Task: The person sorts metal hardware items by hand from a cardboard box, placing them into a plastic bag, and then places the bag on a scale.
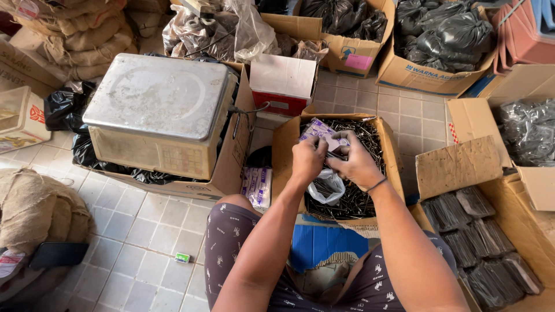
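Small clear plastic bag hangs straight down from the grip, over loose dark nails in an open cardboard box. Both hands meet above the box centre. Left hand is closed, fingers curled on the bag top. Right hand is closed too, pinching the same bag mouth from the other side; thin band on its wrist. Exact finger contact is hard to read, since the fingers overlap. Just beyond the grip, a purple-and-white printed packet lies on the nails, touching or just past the fingertips.

Left of the grip: a stack of similar packets on the floor beside the box, then a grey metal scale sitting in a bigger carton lined with black plastic. Right of the grip: a carton with rows of filled, flat bags of nails. Beyond the grip: a small white-and-red box and cartons of black plastic bags. Below the grip: a blue folded sheet between the person's knees. Tiled floor carries a small green item and burlap sacks at far left.
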